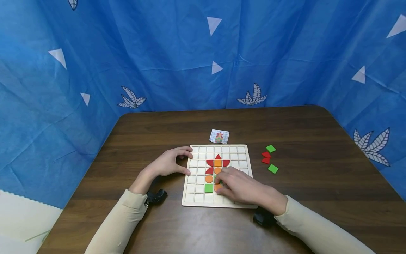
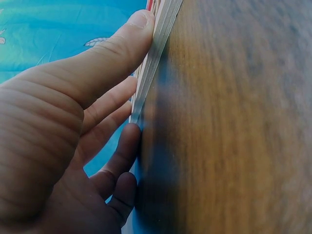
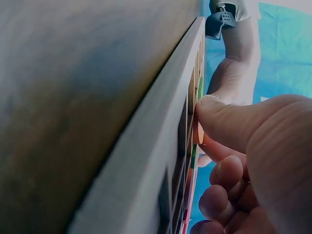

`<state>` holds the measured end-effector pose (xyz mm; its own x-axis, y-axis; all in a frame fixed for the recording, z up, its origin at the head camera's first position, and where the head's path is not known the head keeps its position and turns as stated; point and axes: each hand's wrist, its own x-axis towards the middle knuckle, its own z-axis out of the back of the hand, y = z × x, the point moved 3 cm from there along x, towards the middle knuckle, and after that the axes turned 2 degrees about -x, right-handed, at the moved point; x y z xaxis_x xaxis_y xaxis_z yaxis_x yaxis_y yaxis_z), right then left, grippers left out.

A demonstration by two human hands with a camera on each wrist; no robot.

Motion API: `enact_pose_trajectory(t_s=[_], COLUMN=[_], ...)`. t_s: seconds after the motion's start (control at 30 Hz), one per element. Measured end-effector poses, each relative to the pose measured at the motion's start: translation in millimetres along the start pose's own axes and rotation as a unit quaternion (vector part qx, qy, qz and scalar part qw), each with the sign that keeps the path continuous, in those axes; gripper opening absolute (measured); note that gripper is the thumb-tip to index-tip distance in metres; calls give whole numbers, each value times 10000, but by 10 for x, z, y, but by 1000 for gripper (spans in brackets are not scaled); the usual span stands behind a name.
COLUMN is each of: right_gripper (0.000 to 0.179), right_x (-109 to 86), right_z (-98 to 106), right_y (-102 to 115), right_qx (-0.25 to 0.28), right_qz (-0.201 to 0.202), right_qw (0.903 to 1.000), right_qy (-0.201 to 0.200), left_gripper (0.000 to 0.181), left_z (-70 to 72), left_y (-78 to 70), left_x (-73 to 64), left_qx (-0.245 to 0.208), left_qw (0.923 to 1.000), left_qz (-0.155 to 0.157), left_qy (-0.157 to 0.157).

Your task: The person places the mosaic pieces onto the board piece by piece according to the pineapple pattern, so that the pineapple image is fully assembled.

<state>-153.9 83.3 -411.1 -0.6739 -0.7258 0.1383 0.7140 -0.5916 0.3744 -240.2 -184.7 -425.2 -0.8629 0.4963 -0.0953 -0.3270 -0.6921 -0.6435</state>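
A pale square grid board [image 1: 199, 198] lies on the table, bearing red, orange and green tiles. Along its left edge, my left hand [image 1: 167, 161] rests with thumb and fingers spread, touching the rim; the left wrist view has the thumb [image 2: 139, 29] against the board's side. My right hand [image 1: 238, 185] is over the lower middle of the grid and pinches an orange round tile [image 3: 197, 132] between thumb and index finger, at a cell. To its left are a green square tile [image 1: 208, 188] and another orange round tile [image 1: 209, 179]. The right hand hides several cells.
Behind the board lies a small pattern card [image 1: 219, 136]. Right of the board are loose tiles: a green one [image 1: 270, 148], red ones [image 1: 266, 160] and another green one [image 1: 273, 169]. A blue curtain [image 1: 190, 53] hangs behind the wooden table [image 1: 152, 130].
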Motion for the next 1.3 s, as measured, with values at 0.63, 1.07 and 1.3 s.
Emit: enact_pose_trajectory(t_s=[0.63, 1.07, 1.3], right_gripper=[19, 19, 21], right_x=[-77, -414, -643], right_z=[155, 481, 515], right_y=[-160, -767, -1036], right_qx=[280, 655, 543], right_qz=[-532, -1192, -1382], right_qw=[9978, 9897, 9865], right_qy=[272, -454, -689], left_gripper=[54, 53, 52], left_z=[4, 4, 3], left_y=[4, 8, 8], left_x=[-2, -5, 7], left_qx=[59, 43, 20], left_qw=[10000, 10000, 10000], left_qz=[22, 27, 34], left_qy=[-62, -27, 3])
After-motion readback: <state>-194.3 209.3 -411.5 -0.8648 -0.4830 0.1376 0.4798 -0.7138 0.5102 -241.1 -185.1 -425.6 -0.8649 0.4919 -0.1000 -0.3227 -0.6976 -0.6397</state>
